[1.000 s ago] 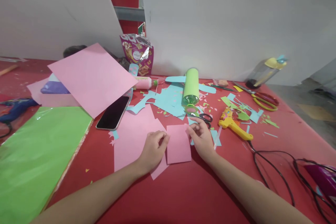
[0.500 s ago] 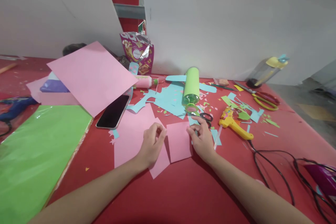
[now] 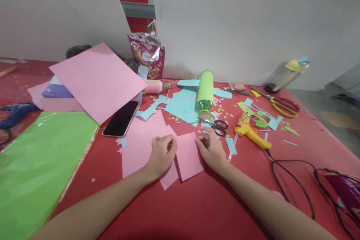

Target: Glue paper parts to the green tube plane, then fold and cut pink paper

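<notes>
A small folded piece of pink paper (image 3: 190, 157) stands tilted a little above the table between my hands. My left hand (image 3: 161, 156) is closed, thumb and fingers pinched at its left edge. On the other side my right hand (image 3: 213, 150) pinches the right edge between thumb and fingers. Under my left hand lies a larger pink sheet (image 3: 137, 150). Black-handled scissors (image 3: 219, 127) rest just beyond my right hand, beside a bottle wrapped in green paper (image 3: 206, 88) with blue paper strips at its sides.
A yellow glue gun (image 3: 251, 133) with a black cord lies to the right, near pliers (image 3: 284, 107) and paper scraps. At left are a phone (image 3: 120, 119), a green paper pack (image 3: 45, 168) and a large pink sheet (image 3: 98, 82). A clear bottle (image 3: 285, 77) stands at the far right.
The small pink paper has turned slightly and shifted a little left and nearer to me. My right hand has moved left with it, uncovering more of the scissors' handles.
</notes>
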Tool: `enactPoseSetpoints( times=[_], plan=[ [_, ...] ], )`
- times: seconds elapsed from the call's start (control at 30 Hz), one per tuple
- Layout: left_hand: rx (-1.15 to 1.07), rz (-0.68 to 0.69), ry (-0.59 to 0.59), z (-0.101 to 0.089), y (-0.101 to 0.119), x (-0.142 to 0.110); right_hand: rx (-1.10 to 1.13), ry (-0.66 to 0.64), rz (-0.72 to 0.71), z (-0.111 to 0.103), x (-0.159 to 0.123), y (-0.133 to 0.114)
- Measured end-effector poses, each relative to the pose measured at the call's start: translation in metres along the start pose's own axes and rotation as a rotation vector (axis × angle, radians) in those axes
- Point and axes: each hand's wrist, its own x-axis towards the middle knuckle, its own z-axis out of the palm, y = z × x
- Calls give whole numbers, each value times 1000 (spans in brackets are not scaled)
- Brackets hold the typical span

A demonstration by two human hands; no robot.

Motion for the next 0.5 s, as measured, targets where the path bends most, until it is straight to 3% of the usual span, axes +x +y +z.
enactPoseSetpoints(
  times=[0.2,0.33,0.5],
  plan=[
    [227,51,-13,1,-1,-3,-577,-5,-430,4,-5,3],
    [482,129,-27,2,-2,-4,-734,2,-526,3,-8,2],
    [591,189,-19,4,-4,-5,-796,-25,-572,4,-9,2]
  ],
)
